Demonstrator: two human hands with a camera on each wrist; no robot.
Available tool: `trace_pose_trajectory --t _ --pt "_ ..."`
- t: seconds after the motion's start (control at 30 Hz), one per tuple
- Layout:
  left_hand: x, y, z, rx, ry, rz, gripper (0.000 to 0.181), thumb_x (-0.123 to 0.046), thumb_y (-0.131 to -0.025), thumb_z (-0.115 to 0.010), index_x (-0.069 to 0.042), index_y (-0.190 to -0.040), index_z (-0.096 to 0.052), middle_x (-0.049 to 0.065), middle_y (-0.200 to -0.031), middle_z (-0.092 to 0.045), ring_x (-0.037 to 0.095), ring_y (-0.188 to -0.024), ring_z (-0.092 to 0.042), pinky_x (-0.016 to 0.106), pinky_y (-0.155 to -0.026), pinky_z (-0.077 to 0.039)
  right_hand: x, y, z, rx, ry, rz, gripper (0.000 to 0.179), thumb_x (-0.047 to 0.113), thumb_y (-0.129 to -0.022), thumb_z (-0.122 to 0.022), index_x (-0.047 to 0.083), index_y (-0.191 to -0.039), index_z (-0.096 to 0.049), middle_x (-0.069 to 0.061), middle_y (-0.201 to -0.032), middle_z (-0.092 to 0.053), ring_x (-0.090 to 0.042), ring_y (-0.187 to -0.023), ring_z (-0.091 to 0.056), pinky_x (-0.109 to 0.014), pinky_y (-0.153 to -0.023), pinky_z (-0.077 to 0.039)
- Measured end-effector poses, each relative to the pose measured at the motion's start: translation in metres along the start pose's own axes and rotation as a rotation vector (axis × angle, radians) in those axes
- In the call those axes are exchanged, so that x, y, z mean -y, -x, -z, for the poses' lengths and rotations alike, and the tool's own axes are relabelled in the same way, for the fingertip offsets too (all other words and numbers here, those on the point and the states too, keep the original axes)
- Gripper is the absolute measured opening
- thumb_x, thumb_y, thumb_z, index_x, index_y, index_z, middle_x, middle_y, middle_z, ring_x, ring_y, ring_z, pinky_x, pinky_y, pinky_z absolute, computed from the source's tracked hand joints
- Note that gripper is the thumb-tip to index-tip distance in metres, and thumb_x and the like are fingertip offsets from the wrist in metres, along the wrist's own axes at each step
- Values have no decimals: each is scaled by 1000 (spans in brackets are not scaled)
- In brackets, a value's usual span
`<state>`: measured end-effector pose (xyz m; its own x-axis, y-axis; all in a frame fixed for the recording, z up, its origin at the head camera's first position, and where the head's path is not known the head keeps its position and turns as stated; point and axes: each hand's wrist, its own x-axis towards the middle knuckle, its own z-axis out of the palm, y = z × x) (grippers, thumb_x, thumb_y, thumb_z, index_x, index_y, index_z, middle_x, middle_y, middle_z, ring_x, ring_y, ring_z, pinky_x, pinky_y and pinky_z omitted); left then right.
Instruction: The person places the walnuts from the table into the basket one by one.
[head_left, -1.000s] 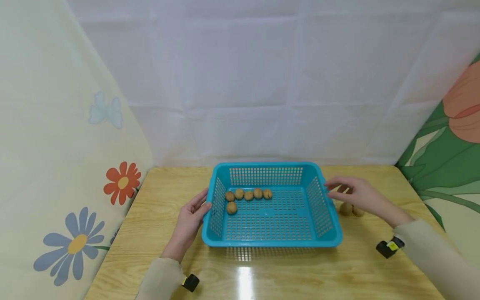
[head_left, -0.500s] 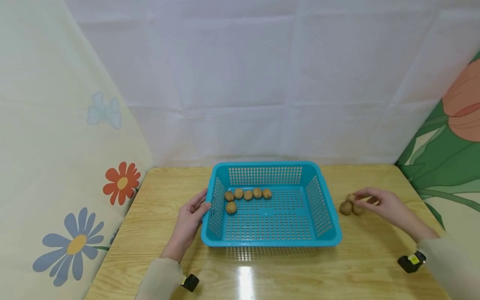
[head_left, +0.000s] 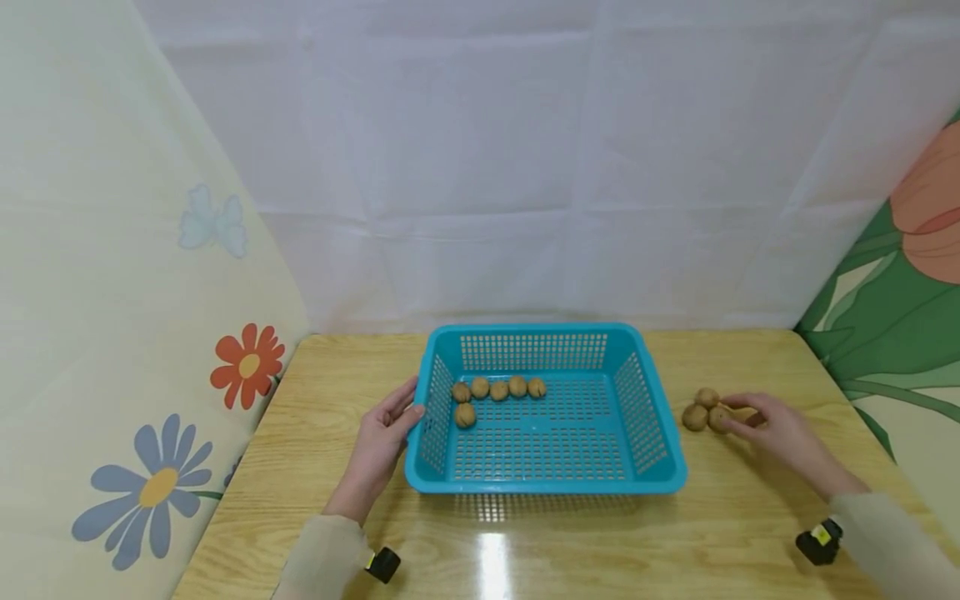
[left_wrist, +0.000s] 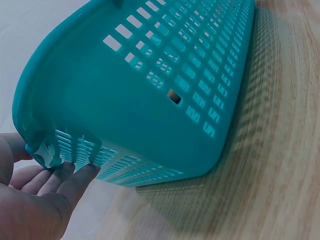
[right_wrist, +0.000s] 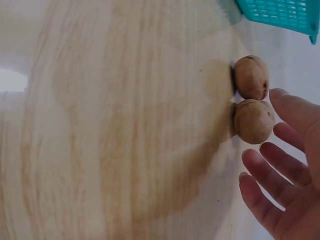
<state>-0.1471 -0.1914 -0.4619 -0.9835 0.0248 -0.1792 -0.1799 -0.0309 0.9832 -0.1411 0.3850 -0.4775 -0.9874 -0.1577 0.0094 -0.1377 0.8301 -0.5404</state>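
A blue plastic basket (head_left: 543, 487) with latticed walls stands on the table, several walnuts (head_left: 498, 390) lined up along its far left part. My left hand (head_left: 381, 433) grips its left rim; in the left wrist view the fingers of that hand (left_wrist: 42, 200) lie against the outer wall. To the right of the basket, three walnuts (head_left: 695, 417) sit close together on the table. My right hand (head_left: 780, 437) is at the right-hand walnut (head_left: 718, 419), thumb and forefinger apart around its near side. In the right wrist view, two walnuts (right_wrist: 251, 77) touch beside the loosely spread fingers.
The wooden table (head_left: 585, 550) runs back to a white cloth backdrop (head_left: 480, 167). Flower-printed sheets (head_left: 90, 333) flank it on both sides. The basket's right wall lies between the loose walnuts and those inside.
My right hand has gone from the basket's right rim to the loose walnuts, then slightly nearer, from the far one to the right-hand one. The left hand and basket stay put.
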Motion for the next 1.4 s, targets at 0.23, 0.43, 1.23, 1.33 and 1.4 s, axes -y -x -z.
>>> trace_pose_trajectory --t 0.23,0.43,1.23,1.33,1.4 --pt "-2 1 -1 -1 2 -1 54 -11 -108 -57 -10 -160 -41 12 -160 -47 22 -136 -56 29 -95 -58 -9 -1 -11 -22 3 -7 46 25 -100 -73 -10 -129 -64 -29 -115 -69 -36 -90 -71 -50 -76 -59" --pt "-1 2 -1 -1 2 -3 54 -11 -108 -57 -10 -160 -42 12 -160 -48 16 -131 -59 29 -95 -58 -9 0 -13 -30 -7 -14 43 22 -100 -73 -10 -126 -64 -28 -110 -71 -38 -89 -71 -53 -76 -59" --pt "0 1 0 -7 18 -22 56 -11 -107 -60 -7 -160 -42 16 -159 -47 19 -132 -60 27 -91 -59 35 10 14 -6 -2 -5 48 33 -101 -71 -2 -133 -65 -27 -124 -68 -32 -94 -67 -39 -68 -56" --pt "0 1 0 -10 22 -12 56 -12 -107 -60 -8 -159 -42 15 -159 -47 16 -129 -61 27 -91 -59 44 10 16 -14 -8 3 46 31 -101 -72 0 -134 -66 -25 -124 -69 -31 -95 -67 -34 -67 -55" --pt "-1 0 0 -9 24 -14 56 -11 -107 -60 -8 -159 -43 15 -159 -47 13 -126 -62 27 -91 -59 51 9 19 -18 -15 6 45 31 -101 -72 1 -134 -66 -24 -125 -69 -30 -96 -66 -32 -66 -55"
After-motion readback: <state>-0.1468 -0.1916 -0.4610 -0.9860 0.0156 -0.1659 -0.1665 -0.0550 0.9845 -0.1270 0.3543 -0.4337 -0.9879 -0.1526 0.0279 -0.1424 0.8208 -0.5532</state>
